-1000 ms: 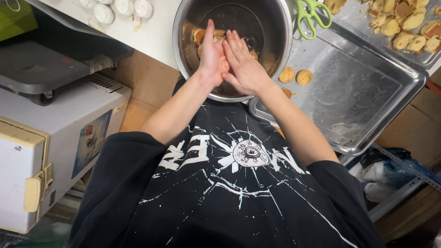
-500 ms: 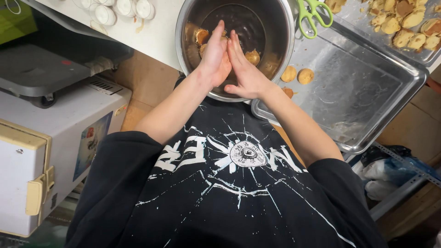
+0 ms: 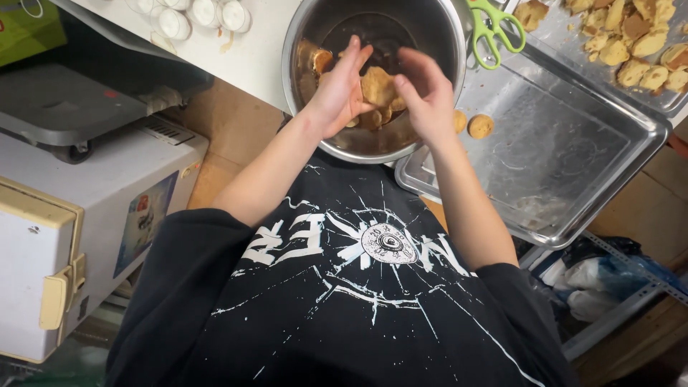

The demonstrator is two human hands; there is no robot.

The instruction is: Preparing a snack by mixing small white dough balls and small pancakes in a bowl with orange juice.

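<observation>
View from a head camera looking straight down a person's front, black printed T-shirt filling the lower half of the frame. At the top centre, a round steel bowl (image 3: 373, 79) sits at the edge of a white counter (image 3: 251, 54). Both bare hands are held over the bowl. The left hand (image 3: 342, 89) is cupped, palm turned inward, with a tan, lumpy patty (image 3: 378, 86) of soft mixture resting against its fingers. The right hand (image 3: 426, 97) is open and slightly curled just beside the patty, fingertips near it but not clearly gripping it; the two hands appear to be pressing or shaping the piece between them.

Judging progress: two small round golden pieces (image 3: 471, 125) already lie at the near-left corner of a large, otherwise mostly bare steel tray (image 3: 573, 150) to the right of the bowl, so only a few look finished. More brown mixture and loose lumps remain in the bowl under the hands, so much appears left.

The patty looks moist, uneven at the edges, pale brown, roughly palm-sized and flattened.

At the upper right, another tray (image 3: 674, 104) holds many irregular golden chunks. Green-handled scissors (image 3: 491, 29) lie between bowl and trays. Small white round cups (image 3: 193, 14) stand at the upper left
</observation>
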